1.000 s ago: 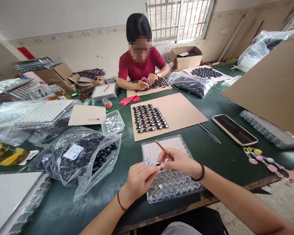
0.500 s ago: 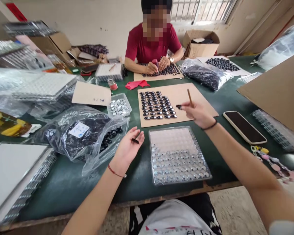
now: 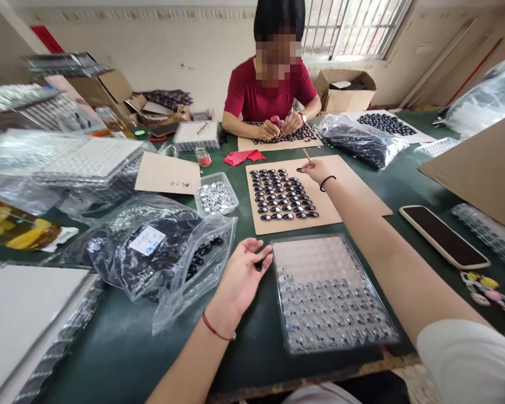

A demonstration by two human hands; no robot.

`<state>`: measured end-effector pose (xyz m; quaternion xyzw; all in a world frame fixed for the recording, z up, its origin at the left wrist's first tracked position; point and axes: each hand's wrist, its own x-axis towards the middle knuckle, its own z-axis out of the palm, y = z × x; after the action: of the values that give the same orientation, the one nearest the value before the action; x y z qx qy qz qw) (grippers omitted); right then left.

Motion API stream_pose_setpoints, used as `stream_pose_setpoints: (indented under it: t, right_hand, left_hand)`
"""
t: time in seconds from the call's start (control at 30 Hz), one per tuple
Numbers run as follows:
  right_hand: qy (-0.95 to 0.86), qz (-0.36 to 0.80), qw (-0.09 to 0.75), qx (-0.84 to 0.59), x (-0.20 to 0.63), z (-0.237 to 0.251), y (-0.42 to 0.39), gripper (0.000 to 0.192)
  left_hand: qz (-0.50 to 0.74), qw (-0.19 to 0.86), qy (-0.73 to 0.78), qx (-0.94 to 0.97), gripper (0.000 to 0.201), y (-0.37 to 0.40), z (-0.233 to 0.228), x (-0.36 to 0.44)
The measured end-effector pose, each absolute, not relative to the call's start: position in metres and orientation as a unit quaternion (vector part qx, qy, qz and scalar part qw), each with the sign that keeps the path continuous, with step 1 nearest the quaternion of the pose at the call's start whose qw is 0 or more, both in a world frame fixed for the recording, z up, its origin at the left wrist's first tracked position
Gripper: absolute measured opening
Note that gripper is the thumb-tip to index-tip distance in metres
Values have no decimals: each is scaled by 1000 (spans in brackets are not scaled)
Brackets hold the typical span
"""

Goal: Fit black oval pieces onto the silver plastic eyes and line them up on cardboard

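Observation:
My right hand [image 3: 318, 171] is closed on a thin wooden stick [image 3: 308, 157] and pinches a small black oval piece [image 3: 299, 170] at its fingertips. It is over a cardboard sheet [image 3: 345, 193], close to the right end of the far row of glossy black oval pieces [image 3: 278, 193]. My left hand [image 3: 242, 275], palm up with fingers curled, holds another dark piece [image 3: 258, 265] by the fingers. Beside that hand lies a clear plastic tray [image 3: 332, 292] whose nearer rows have small clear, round parts. An opened plastic bag [image 3: 164, 269] of black pieces is left of it.
Across the green table, a person in a red top [image 3: 273, 95] works over more black pieces. A plastic tub [image 3: 216, 193] of silvery parts stands left of the cardboard. A phone [image 3: 444, 235] lies at right; stacked trays [image 3: 46, 331] are at near left.
My right hand has moved away from me and left over the cardboard, carrying the stick and black piece. My left hand's fingers have curled more. The whole view has shifted slightly.

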<state>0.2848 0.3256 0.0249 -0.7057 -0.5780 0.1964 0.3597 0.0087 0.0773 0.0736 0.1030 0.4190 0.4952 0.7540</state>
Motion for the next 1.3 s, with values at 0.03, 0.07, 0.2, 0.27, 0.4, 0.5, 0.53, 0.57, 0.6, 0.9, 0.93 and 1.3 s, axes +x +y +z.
stream_pose_setpoints:
  t: [0.03, 0.07, 0.2, 0.27, 0.4, 0.5, 0.53, 0.57, 0.6, 0.9, 0.93, 1.3]
  right_hand:
    - [-583, 194, 355, -705, 282, 21, 332, 14]
    - [-588, 193, 348, -704, 279, 17, 337, 13]
    - [-605, 202, 306, -707, 270, 4, 352, 14]
    - [-609, 205, 282, -712, 269, -1, 355, 17]
    - [-612, 211, 239, -724, 269, -2, 358, 19]
    - [-619, 217, 214, -723, 270, -1, 358, 19]
    - [-623, 219, 209, -722, 271, 0, 358, 19]
    - [-626, 219, 205, -719, 271, 0, 357, 19]
    - [-629, 220, 203, -717, 271, 0, 357, 20]
    - [-658, 174, 258, -686, 272, 11, 333, 21]
    - [-668, 162, 266, -676, 272, 14, 324, 21]
    - [-815, 73, 192, -541, 264, 27, 193, 19]
  left_hand:
    - [504, 749, 419, 101, 31, 77, 73, 9]
    - [509, 746, 418, 100, 31, 77, 72, 9]
    - [505, 753, 408, 110, 36, 76, 70, 10]
    - [500, 760, 398, 119, 32, 75, 70, 9]
    - [509, 752, 402, 120, 31, 77, 67, 7]
    - [510, 746, 410, 124, 35, 79, 65, 7]
    - [508, 746, 411, 128, 34, 79, 64, 7]
    - [506, 746, 412, 133, 33, 80, 64, 7]
    - [503, 747, 413, 137, 31, 80, 64, 7]
    - [477, 752, 424, 164, 38, 78, 67, 9]
    - [479, 751, 424, 165, 37, 79, 67, 9]
    - [457, 759, 411, 213, 33, 72, 71, 13]
